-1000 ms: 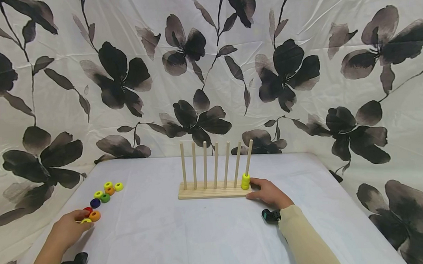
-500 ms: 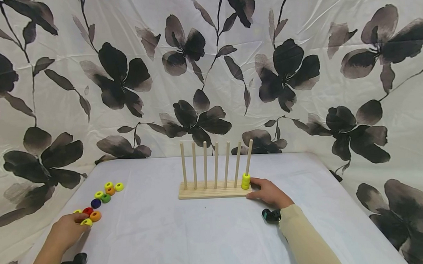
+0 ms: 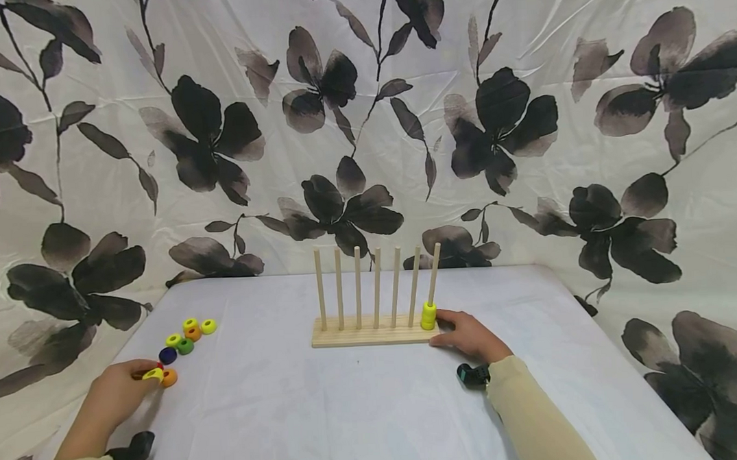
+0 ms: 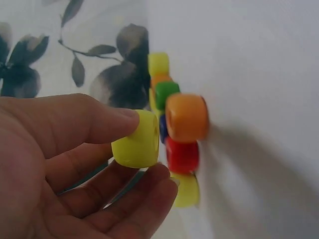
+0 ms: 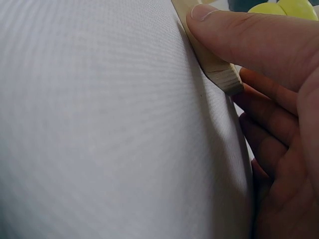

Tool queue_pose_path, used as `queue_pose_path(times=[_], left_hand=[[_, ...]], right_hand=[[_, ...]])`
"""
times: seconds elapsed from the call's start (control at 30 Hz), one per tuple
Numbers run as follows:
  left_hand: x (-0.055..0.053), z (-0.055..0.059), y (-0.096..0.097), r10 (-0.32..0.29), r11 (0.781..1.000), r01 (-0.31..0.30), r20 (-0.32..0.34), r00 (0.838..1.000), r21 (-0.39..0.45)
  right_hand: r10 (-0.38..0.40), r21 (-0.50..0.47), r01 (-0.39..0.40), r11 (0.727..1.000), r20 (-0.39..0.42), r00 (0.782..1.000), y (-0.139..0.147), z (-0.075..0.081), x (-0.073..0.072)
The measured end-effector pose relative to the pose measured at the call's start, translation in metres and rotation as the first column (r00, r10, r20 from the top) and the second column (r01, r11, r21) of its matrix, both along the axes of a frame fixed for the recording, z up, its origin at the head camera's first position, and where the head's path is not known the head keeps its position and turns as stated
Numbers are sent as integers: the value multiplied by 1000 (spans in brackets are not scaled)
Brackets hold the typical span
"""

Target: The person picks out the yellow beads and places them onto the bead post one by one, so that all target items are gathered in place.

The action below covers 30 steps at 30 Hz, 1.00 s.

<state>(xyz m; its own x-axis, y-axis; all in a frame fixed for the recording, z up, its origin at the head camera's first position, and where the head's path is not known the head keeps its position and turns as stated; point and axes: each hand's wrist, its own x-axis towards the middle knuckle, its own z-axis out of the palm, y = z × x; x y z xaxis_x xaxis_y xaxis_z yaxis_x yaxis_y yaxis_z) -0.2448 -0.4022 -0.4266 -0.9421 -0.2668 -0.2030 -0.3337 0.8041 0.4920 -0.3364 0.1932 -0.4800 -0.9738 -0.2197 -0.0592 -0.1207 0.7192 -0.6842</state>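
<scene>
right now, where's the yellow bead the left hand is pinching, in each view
Head: lower left, the yellow bead at the fingertips of the left hand.
Left wrist: slightly left of centre, the yellow bead under the thumb.
Right wrist: not in it; the yellow at the upper right is the stacked beads.
Shared landmark, head and left wrist: the nearest orange bead, to its right.

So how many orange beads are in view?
2: one orange bead just beyond the green bead, the other orange bead by the left hand; that hand could hide more.
</scene>
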Motion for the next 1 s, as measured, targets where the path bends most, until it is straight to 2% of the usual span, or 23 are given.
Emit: queue_pose_path(times=[0.1, 0.43, 0.7, 0.93, 1.0], left_hand=[[-2, 6, 6, 0, 1000, 1, -8, 1000, 27], [-15, 28, 31, -74, 996, 78, -101, 992, 35], [-26, 41, 52, -139, 986, 153, -176, 974, 70], [-36, 46, 71, -185, 975, 208, -235, 954, 74], [-38, 49, 78, -184, 970, 215, -238, 954, 112]], right_hand=[[-2, 1, 2, 1000, 7, 1000, 0, -1, -1], [-1, -9, 1, 1000, -2, 1000, 0, 0, 0], [-1, -19, 1, 1000, -2, 1000, 1, -1, 0], [-6, -17, 6, 1000, 1, 1000, 2, -3, -1], [-5, -16, 5, 1000, 0, 1000, 2, -3, -1]])
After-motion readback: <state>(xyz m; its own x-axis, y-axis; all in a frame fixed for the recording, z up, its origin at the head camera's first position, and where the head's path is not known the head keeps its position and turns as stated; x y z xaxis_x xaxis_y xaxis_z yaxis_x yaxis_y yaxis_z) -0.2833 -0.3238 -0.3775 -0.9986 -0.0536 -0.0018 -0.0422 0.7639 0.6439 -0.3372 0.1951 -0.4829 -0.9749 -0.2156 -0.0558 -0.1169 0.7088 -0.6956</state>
